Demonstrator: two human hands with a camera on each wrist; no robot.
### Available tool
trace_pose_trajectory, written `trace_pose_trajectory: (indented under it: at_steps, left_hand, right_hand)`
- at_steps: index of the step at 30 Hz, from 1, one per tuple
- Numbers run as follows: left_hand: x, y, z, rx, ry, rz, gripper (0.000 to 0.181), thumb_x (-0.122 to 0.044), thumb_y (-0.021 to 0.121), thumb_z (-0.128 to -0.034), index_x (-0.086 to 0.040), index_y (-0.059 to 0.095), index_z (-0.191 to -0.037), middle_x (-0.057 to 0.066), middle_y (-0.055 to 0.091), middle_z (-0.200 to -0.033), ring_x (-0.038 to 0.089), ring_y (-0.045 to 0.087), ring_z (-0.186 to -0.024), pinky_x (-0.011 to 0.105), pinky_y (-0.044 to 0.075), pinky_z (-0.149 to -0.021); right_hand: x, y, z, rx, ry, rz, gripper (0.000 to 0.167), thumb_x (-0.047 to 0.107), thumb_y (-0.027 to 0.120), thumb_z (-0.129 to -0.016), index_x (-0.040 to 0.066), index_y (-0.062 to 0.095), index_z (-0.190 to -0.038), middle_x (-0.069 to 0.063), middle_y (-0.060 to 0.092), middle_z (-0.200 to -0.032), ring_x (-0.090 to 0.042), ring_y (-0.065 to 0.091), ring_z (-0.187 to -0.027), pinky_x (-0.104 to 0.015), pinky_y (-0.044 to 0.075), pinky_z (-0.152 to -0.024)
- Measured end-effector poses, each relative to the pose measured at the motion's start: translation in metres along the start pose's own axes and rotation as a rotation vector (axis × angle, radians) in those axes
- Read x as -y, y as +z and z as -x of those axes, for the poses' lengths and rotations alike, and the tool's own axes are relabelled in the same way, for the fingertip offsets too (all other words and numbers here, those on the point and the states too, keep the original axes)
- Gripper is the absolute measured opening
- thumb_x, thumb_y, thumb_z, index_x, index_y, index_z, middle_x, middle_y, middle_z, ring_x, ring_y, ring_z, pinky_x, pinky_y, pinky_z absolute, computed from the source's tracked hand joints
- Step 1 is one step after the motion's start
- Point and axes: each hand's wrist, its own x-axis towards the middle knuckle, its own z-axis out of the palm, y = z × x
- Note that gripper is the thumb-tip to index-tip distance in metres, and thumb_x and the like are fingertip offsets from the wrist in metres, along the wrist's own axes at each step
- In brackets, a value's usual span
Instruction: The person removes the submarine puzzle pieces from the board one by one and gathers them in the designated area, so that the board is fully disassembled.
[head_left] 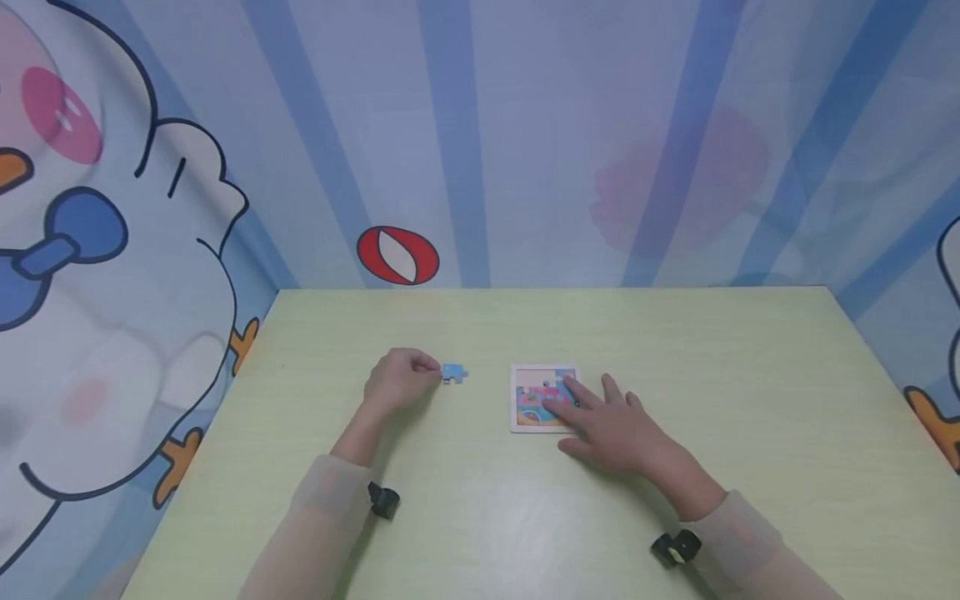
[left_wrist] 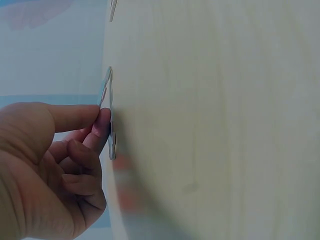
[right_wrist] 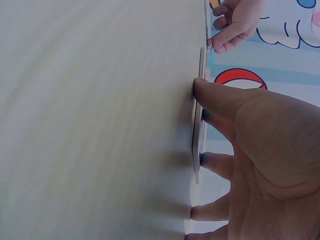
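Observation:
My left hand [head_left: 399, 382] pinches a small blue puzzle piece [head_left: 453, 373] between thumb and fingers. In the left wrist view that piece [left_wrist: 106, 90] is seen nearly edge-on, tilted above another thin flat edge at the tabletop. To its right on the table lies a square puzzle board [head_left: 537, 428] with a white frame and a pink and blue picture, its upper left part pale. My right hand [head_left: 618, 427] rests over the board's right side, fingers spread, some fingertips on the picture and others on the table. The board [right_wrist: 196, 145] appears edge-on in the right wrist view.
Both hands are above a pale yellow-green table [head_left: 480, 517]. A striped blue cloth [head_left: 525, 150] with cartoon figures hangs behind it and at the sides. Small black wrist cameras sit at the left cuff [head_left: 384, 501] and right cuff [head_left: 676, 548].

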Motion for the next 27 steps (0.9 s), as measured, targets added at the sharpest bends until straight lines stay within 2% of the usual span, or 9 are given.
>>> trace_pose_trajectory:
  at_steps: [10, 23, 27]
  left_hand:
    - [-0.0016, 0.0009, -0.0002, -0.013, 0.005, -0.033, 0.016, -0.028, 0.072, -0.0926, -0.019, 0.080, -0.103, -0.002, 0.074, -0.095, 0.019, 0.067, -0.089, 0.043, 0.049, -0.080]
    - [-0.0070, 0.0026, 0.0022, -0.023, -0.015, -0.024, 0.016, -0.026, 0.070, -0.0950, -0.017, 0.079, -0.105, 0.000, 0.073, -0.097, 0.022, 0.066, -0.091, 0.045, 0.049, -0.084]
    - [-0.0098, 0.0031, 0.0031, -0.026, -0.005, -0.021, 0.016, -0.026, 0.071, -0.0947, -0.017, 0.078, -0.106, 0.000, 0.073, -0.098, 0.021, 0.066, -0.091, 0.044, 0.049, -0.084]
  right_hand:
    - [0.0011, -0.0007, 0.0003, 0.007, 0.004, 0.005, 0.061, 0.046, 0.060, -0.103, 0.027, 0.044, -0.159, -0.015, 0.029, -0.167, -0.066, 0.024, -0.142, -0.078, 0.032, -0.102]
    - [0.0003, 0.0000, -0.0007, 0.014, 0.012, 0.004, 0.061, 0.047, 0.060, -0.103, 0.027, 0.044, -0.159, -0.015, 0.028, -0.168, -0.065, 0.023, -0.143, -0.078, 0.031, -0.103]
    - [0.0004, -0.0006, -0.0020, 0.009, 0.009, 0.006, 0.061, 0.046, 0.061, -0.103, 0.027, 0.045, -0.158, -0.015, 0.030, -0.167, -0.066, 0.024, -0.142, -0.078, 0.032, -0.102]
